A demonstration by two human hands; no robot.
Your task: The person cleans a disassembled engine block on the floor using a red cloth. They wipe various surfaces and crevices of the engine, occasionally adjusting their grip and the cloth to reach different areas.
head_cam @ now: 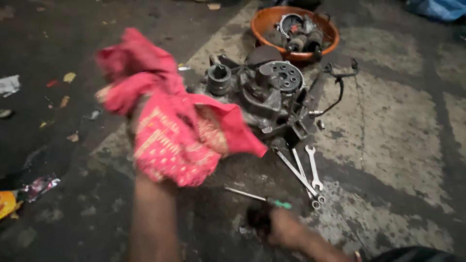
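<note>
My left hand (151,191) is raised over the floor and buried in a bunched red cloth (174,131) with gold embroidery; only the wrist and forearm show. The cloth hangs in front of the left side of a greasy engine block (264,90) lying on the concrete. My right hand (286,230) is low at the bottom edge, blurred, with its fingers against a small dark lump (257,217) on the floor. Whether it grips the lump I cannot tell. A screwdriver with a green handle (264,199) lies just above that hand.
Three wrenches (306,170) lie fanned out below the engine. An orange bowl (264,19) holding metal parts stands behind it. A black cable (340,85) runs off the engine's right side. Scraps of paper and wrappers (29,189) litter the dark floor at left.
</note>
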